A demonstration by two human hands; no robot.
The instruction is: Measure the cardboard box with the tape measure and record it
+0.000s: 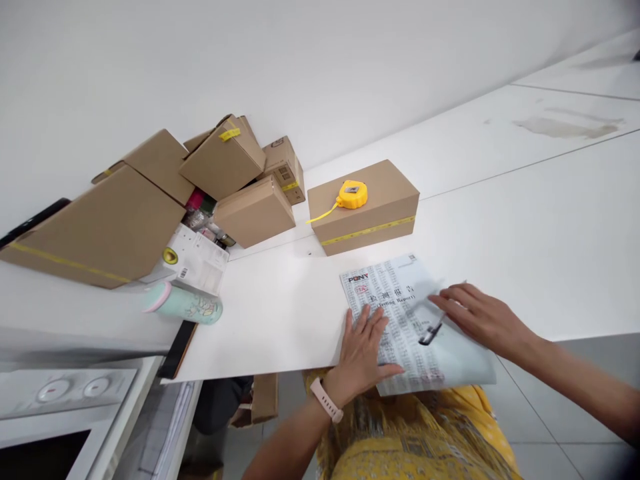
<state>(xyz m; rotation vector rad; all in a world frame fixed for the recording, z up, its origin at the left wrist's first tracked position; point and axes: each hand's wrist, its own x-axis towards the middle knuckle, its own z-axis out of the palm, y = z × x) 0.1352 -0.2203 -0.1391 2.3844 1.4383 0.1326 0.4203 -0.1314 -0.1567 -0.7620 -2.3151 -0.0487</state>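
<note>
A blue-white report booklet [400, 360] marked "PONY" and "Testing Report" lies at the table's front edge, its lower part reaching past it. My left hand [363, 347] rests flat on its left side with the fingers spread. Over the right side, my right hand [475, 313] has its fingers closed around what looks like a slim pen [433, 330] with a black end and a pale barrel. Motion blurs the area by these fingertips. Behind the booklet, a yellow tape measure [353, 195] sits on a closed cardboard box [385, 177], its tape end sticking out left.
Several cardboard boxes [223, 157] are piled along the wall on the left. A white printed box [200, 260] and a mint bottle with a pink lid [193, 305] are near the table's left end. A white appliance with knobs [65, 393] stands below left.
</note>
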